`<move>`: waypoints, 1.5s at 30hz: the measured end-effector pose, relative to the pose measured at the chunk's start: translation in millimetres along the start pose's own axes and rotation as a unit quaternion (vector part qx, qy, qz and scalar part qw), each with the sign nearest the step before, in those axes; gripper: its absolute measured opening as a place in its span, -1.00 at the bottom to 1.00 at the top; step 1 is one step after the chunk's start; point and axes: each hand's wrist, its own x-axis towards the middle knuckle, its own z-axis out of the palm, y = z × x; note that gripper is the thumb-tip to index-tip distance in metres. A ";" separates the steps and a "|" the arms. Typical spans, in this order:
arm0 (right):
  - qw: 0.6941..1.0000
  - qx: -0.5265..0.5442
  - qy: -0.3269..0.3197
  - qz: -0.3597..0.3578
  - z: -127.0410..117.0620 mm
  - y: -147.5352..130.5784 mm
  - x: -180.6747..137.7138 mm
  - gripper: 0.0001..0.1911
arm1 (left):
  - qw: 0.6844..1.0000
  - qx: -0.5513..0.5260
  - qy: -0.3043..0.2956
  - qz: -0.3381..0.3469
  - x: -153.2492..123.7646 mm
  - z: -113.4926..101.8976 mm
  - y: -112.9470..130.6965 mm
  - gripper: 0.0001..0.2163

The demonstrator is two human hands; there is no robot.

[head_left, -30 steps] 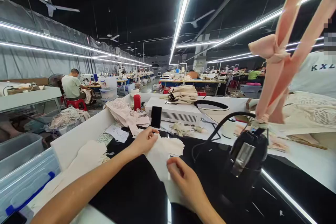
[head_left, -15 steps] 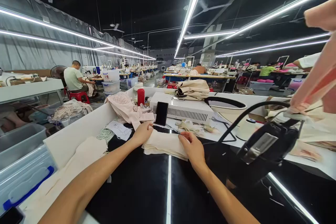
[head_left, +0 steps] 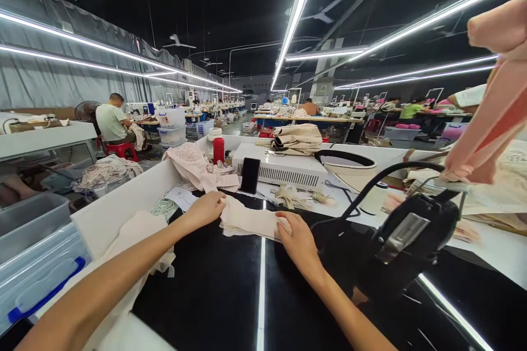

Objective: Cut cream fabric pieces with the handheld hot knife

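Both hands press flat on a cream cloth stack [head_left: 249, 221] mid-bench, left hand [head_left: 205, 209] and right hand [head_left: 300, 242] at its ends with each grip open, apparently squaring it.

Dim hall w/ bright ceiling tube lights [head_left: 296, 16], glare on black table [head_left: 214, 296], wide-angle edge distortion.

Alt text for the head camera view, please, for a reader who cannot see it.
Both hands rest on a small stack of cream fabric pieces on a black worktable, left hand at its left end, right hand at its right. A black iron hangs at right; a phone leans on a white box behind.
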 end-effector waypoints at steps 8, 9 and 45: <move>0.992 0.088 -0.072 -0.060 -11.9 -45.7 -58.9 -0.75 | 0.978 0.121 -0.075 -0.151 -78.7 -81.0 -85.3 -0.73; 0.990 0.097 -0.082 -0.062 -11.5 -49.5 -64.4 -0.75 | 0.975 0.127 -0.081 -0.166 -88.0 -83.4 -92.5 -0.73; 0.713 0.557 -0.264 0.333 -4.8 -156.2 -121.4 -0.57 | 0.959 -0.244 -0.018 0.142 -168.7 -12.9 18.1 -0.75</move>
